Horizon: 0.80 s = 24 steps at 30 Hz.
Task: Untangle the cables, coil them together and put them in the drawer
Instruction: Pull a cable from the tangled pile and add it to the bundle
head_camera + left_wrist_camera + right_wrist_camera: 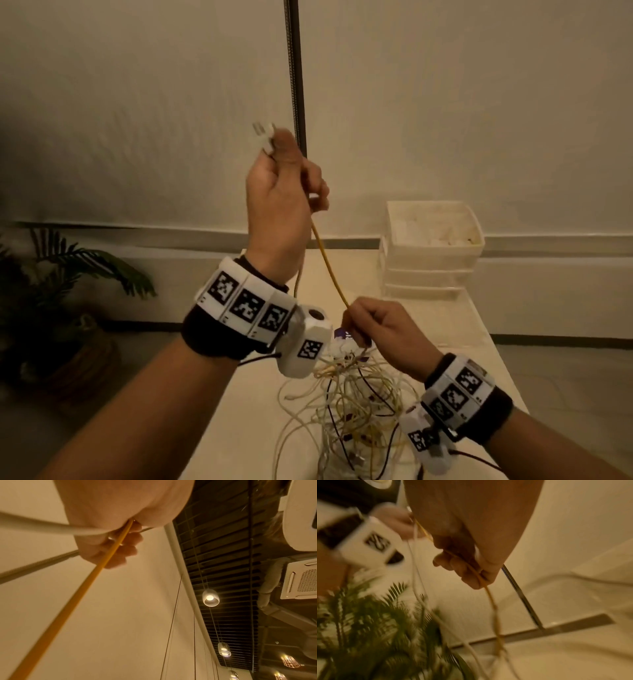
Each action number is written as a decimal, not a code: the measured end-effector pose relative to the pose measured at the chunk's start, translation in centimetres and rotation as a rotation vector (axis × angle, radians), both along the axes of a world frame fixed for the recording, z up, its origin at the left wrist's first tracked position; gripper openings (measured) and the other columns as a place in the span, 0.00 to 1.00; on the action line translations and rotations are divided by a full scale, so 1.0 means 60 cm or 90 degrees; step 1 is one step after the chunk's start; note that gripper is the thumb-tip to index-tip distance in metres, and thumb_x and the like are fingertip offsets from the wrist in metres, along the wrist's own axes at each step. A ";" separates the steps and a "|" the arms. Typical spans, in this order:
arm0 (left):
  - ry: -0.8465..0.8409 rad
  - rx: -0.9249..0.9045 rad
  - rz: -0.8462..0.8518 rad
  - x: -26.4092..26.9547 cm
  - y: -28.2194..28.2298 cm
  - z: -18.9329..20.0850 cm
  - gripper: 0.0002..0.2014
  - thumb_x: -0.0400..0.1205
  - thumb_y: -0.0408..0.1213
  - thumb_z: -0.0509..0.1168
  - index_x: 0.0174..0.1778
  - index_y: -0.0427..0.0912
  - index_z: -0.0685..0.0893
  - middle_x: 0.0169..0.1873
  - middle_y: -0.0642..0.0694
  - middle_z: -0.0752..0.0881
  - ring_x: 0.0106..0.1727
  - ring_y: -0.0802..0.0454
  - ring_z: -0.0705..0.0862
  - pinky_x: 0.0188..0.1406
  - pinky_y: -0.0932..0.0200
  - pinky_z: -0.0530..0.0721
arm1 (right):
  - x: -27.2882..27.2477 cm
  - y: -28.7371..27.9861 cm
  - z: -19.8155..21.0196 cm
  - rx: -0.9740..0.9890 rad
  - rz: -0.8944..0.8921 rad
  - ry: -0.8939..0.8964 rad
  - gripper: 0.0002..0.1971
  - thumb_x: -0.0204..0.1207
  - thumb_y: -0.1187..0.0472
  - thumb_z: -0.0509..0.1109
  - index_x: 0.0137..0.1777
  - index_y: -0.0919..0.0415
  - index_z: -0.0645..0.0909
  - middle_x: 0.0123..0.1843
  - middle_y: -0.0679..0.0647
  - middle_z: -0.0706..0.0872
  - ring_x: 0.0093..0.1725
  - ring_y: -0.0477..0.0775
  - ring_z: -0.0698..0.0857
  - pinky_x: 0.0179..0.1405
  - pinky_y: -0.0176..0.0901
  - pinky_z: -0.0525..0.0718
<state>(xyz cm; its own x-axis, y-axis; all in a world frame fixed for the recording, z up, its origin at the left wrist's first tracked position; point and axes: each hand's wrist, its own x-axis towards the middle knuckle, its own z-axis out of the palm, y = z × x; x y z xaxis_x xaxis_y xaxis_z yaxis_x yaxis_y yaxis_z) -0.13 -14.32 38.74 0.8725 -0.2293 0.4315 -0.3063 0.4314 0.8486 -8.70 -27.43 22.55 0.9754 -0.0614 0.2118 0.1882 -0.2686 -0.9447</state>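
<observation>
My left hand (284, 192) is raised above the table and grips a yellow cable (329, 263) together with a white cable whose plug (264, 137) sticks out past the thumb. In the left wrist view the yellow cable (96, 572) runs out between the curled fingers (126, 547). The yellow cable stretches taut down to my right hand (373, 329), which pinches it just above the tangled pile of white, yellow and dark cables (356, 404) on the table. The right wrist view shows the yellow cable (489, 595) passing through the curled fingers (467, 572). The white drawer unit (431, 250) stands at the table's back right.
The pale table (472, 342) runs from the near edge to the wall. A dark pole (296, 75) rises behind my left hand. A potted palm (58, 294) stands on the floor at left. The top drawer (435, 222) holds pale items.
</observation>
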 end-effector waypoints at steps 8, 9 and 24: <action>-0.019 0.254 -0.205 -0.046 0.035 -0.017 0.11 0.84 0.43 0.64 0.42 0.40 0.74 0.24 0.52 0.70 0.20 0.56 0.65 0.14 0.63 0.65 | 0.005 -0.044 -0.040 0.087 -0.074 0.115 0.22 0.78 0.45 0.58 0.29 0.61 0.71 0.24 0.49 0.68 0.24 0.47 0.66 0.30 0.43 0.69; -0.023 0.328 -0.228 -0.055 0.030 -0.034 0.11 0.82 0.41 0.66 0.45 0.36 0.76 0.24 0.52 0.71 0.20 0.57 0.66 0.15 0.64 0.66 | 0.009 -0.047 -0.026 0.115 -0.067 0.104 0.22 0.79 0.46 0.59 0.29 0.61 0.70 0.23 0.47 0.67 0.24 0.46 0.64 0.29 0.42 0.68; -0.200 0.494 0.022 -0.055 -0.018 -0.092 0.16 0.85 0.44 0.63 0.34 0.40 0.82 0.21 0.54 0.75 0.22 0.58 0.72 0.27 0.55 0.73 | 0.013 -0.069 0.071 0.221 0.066 -0.020 0.08 0.79 0.63 0.61 0.39 0.64 0.75 0.29 0.49 0.76 0.28 0.48 0.70 0.30 0.39 0.69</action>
